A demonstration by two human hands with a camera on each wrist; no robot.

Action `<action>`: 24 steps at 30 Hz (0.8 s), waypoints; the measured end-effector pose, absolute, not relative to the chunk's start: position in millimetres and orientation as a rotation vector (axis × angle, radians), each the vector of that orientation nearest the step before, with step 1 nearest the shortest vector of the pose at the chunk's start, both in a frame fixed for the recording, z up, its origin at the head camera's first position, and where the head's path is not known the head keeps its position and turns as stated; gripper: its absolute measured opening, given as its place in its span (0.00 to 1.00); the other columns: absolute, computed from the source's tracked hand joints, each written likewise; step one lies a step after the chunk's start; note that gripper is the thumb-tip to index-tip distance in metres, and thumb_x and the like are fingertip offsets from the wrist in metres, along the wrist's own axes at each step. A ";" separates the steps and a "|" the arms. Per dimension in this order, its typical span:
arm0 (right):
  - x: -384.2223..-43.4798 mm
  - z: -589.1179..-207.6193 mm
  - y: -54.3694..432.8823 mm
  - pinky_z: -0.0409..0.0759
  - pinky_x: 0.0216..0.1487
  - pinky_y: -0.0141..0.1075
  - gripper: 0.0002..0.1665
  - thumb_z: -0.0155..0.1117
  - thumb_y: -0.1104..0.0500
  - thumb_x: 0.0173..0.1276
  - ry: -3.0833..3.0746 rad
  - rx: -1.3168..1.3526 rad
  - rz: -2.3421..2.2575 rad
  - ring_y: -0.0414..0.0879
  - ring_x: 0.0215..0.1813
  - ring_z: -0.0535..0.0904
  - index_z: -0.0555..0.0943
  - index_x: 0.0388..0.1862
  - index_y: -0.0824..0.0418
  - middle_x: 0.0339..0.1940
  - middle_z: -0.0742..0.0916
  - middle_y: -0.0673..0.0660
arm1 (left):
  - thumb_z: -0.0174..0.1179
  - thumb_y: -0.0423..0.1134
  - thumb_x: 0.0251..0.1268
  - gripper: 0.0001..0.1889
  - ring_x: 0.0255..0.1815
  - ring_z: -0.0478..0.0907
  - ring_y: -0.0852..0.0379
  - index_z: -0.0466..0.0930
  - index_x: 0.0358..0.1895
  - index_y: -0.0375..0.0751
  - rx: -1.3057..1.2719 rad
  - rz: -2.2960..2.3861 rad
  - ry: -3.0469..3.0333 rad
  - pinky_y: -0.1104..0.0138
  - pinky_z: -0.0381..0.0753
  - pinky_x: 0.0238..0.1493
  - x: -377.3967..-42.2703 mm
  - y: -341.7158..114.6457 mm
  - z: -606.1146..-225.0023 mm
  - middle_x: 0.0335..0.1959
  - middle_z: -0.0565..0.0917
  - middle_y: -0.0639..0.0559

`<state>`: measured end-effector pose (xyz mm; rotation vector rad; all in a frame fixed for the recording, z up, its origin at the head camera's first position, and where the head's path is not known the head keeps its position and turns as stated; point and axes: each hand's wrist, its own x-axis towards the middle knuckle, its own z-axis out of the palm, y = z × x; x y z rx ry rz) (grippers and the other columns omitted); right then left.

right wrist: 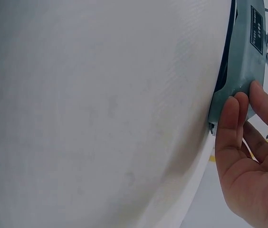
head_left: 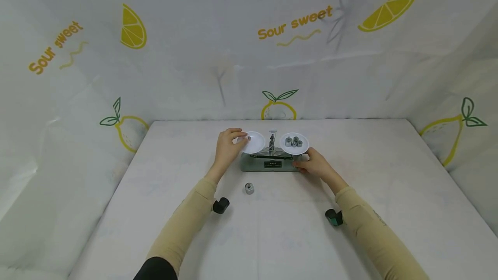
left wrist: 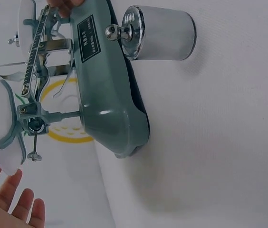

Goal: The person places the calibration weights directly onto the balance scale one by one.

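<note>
A green-based balance scale (head_left: 249, 164) with two white pans stands on the table. At the left pan (head_left: 256, 147), my left hand (head_left: 228, 145) pinches a small metal weight (head_left: 249, 138) between thumb and fingertips. The left wrist view shows its other fingers (left wrist: 22, 204) bent beside the pan's edge, while the pan hides the pinch. My right hand (head_left: 316, 165) grips the right end of the base, its fingertips (right wrist: 230, 111) against the green body. Several metal weights (head_left: 294, 142) sit together on the right pan (head_left: 285, 150).
A larger knobbed cylindrical weight (head_left: 249, 189) stands upright on the white tabletop (head_left: 256, 237), in front of the scale's left half. Behind the table hangs a white sheet (head_left: 186, 77) printed with lemons.
</note>
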<state>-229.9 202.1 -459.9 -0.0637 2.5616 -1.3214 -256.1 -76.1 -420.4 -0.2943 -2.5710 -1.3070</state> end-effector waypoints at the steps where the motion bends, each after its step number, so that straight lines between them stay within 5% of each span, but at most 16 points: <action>1: -229.7 -459.7 202.0 0.79 0.38 0.33 0.39 0.64 0.59 0.62 2.561 -0.062 -1.323 0.43 0.35 0.79 0.60 0.67 0.70 0.64 0.70 0.72 | 0.64 0.36 0.55 0.11 0.56 0.70 0.44 0.85 0.42 0.36 -0.294 -1.308 -2.560 0.53 0.67 0.57 -254.8 -77.4 -420.0 0.52 0.80 0.43; 8: -229.8 -459.9 202.0 0.79 0.38 0.32 0.38 0.64 0.59 0.61 2.560 -0.053 -1.319 0.42 0.34 0.79 0.61 0.66 0.70 0.63 0.70 0.72 | 0.62 0.32 0.56 0.06 0.53 0.72 0.45 0.85 0.37 0.37 -0.346 -1.311 -2.408 0.53 0.70 0.53 -241.8 -85.6 -418.7 0.46 0.81 0.43; 17: -231.3 -461.6 202.6 0.77 0.39 0.32 0.39 0.65 0.57 0.61 2.563 -0.015 -1.288 0.43 0.35 0.79 0.61 0.66 0.70 0.63 0.71 0.71 | 0.57 0.24 0.55 0.09 0.38 0.76 0.52 0.85 0.34 0.38 -0.531 -1.252 -2.243 0.70 0.76 0.38 -219.6 -98.8 -432.1 0.35 0.80 0.45; 24: -231.9 -462.0 202.4 0.78 0.39 0.32 0.39 0.65 0.57 0.61 2.558 -0.011 -1.292 0.43 0.36 0.79 0.61 0.66 0.70 0.64 0.70 0.71 | 0.57 0.27 0.59 0.06 0.33 0.76 0.57 0.84 0.35 0.36 -0.664 -1.286 -2.384 0.72 0.77 0.37 -200.9 -106.9 -447.0 0.32 0.81 0.49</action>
